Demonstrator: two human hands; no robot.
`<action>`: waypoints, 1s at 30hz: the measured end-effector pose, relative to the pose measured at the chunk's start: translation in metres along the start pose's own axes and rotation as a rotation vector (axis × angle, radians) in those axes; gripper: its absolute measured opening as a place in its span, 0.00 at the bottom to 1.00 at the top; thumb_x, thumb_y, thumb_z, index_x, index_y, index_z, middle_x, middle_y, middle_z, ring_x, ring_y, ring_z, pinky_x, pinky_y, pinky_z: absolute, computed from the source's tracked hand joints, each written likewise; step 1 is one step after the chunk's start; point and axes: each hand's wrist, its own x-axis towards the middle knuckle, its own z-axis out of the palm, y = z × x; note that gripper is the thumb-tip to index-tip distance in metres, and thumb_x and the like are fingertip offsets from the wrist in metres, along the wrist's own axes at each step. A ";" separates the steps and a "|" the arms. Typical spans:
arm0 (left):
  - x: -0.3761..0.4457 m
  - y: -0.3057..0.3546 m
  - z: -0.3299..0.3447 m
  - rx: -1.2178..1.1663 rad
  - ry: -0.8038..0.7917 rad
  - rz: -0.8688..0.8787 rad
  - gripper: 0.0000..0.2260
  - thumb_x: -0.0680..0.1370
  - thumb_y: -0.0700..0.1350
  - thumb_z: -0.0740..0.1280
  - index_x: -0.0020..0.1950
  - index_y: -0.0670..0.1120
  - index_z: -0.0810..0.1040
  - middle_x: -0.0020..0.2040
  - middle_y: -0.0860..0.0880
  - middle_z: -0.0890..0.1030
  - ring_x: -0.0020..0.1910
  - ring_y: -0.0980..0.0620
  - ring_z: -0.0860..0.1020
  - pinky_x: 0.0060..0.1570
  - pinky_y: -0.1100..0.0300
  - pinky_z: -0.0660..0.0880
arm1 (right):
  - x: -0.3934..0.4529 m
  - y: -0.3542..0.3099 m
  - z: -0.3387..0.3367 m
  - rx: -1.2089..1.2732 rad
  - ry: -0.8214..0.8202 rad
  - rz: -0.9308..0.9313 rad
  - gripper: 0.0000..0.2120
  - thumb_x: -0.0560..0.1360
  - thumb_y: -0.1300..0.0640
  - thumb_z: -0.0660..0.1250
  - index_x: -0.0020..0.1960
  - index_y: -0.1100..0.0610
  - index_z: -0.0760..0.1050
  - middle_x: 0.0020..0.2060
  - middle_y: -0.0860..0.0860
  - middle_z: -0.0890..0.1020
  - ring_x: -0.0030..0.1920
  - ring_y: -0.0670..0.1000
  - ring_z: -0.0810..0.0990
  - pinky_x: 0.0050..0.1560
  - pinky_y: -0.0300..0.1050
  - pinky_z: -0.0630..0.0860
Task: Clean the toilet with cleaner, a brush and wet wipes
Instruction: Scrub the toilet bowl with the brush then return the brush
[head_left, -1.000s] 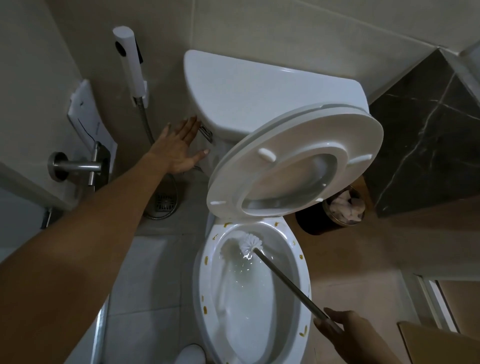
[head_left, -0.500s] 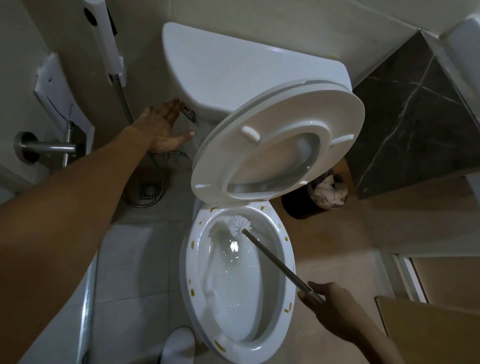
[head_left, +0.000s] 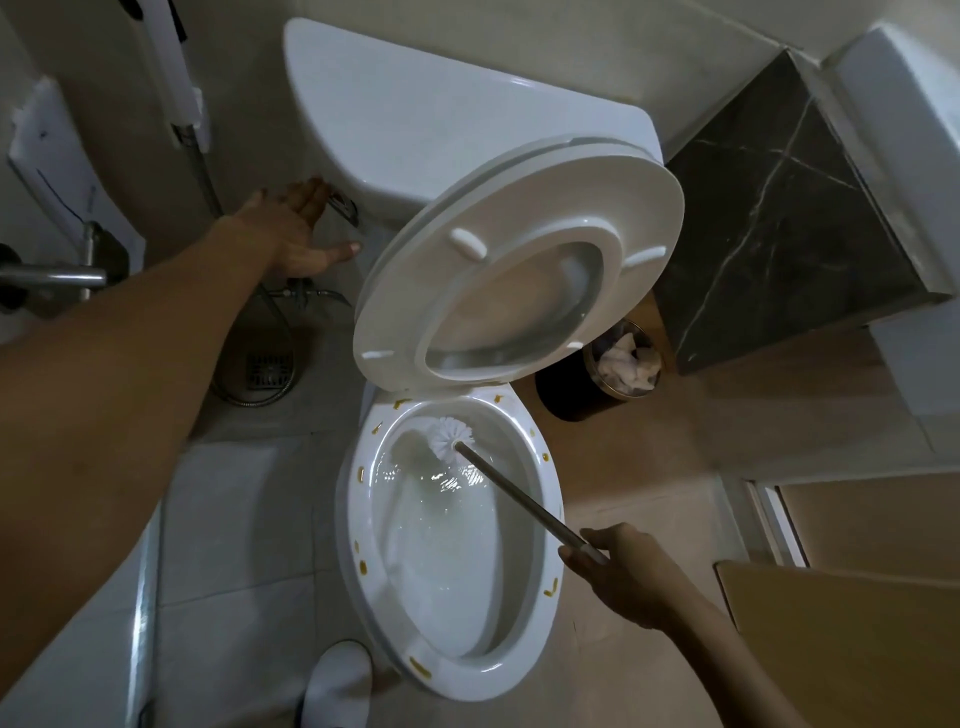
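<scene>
A white toilet (head_left: 349, 525) stands below me with its seat and lid (head_left: 644, 208) raised. Yellow-brown spots dot the rim, and water ripples in the bowl. My right hand (head_left: 618, 577) grips the metal handle of a toilet brush (head_left: 511, 486); its white bristle head rests against the upper inner wall of the bowl. My left hand (head_left: 296, 234) is stretched out, fingers apart, by the chrome flush lever (head_left: 343, 205) on the side of the white tank (head_left: 415, 119), fingertips at the lever.
A bidet sprayer (head_left: 176, 83) hangs on the left wall, its hose looping over a floor drain (head_left: 267, 371). A black bin (head_left: 597, 384) with crumpled tissue stands right of the bowl beside a dark marble block (head_left: 769, 228). A white slipper (head_left: 337, 686) shows at bottom.
The view has tilted down, showing more of the bowl. Water now swirls in the bowl. My left hand stays at the flush lever; the brush head stays at the upper bowl wall.
</scene>
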 end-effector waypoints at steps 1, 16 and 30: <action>0.000 0.001 -0.001 -0.002 0.000 0.000 0.40 0.76 0.69 0.47 0.78 0.46 0.37 0.78 0.49 0.40 0.77 0.50 0.45 0.74 0.47 0.45 | 0.000 -0.001 -0.001 -0.001 0.002 -0.004 0.22 0.77 0.43 0.63 0.64 0.57 0.76 0.52 0.52 0.84 0.49 0.49 0.81 0.51 0.43 0.78; 0.000 0.000 0.002 -0.029 -0.003 -0.006 0.40 0.76 0.70 0.47 0.77 0.47 0.36 0.78 0.49 0.39 0.77 0.50 0.44 0.74 0.48 0.45 | -0.002 -0.030 -0.008 0.000 -0.061 0.006 0.20 0.79 0.44 0.62 0.58 0.59 0.78 0.27 0.46 0.73 0.23 0.41 0.68 0.26 0.34 0.64; 0.005 -0.001 0.005 -0.032 -0.008 -0.007 0.41 0.76 0.70 0.47 0.77 0.46 0.36 0.78 0.50 0.38 0.77 0.51 0.43 0.74 0.46 0.46 | 0.002 -0.050 -0.009 -0.044 -0.110 0.004 0.21 0.78 0.43 0.62 0.58 0.59 0.78 0.29 0.49 0.73 0.24 0.43 0.69 0.23 0.35 0.65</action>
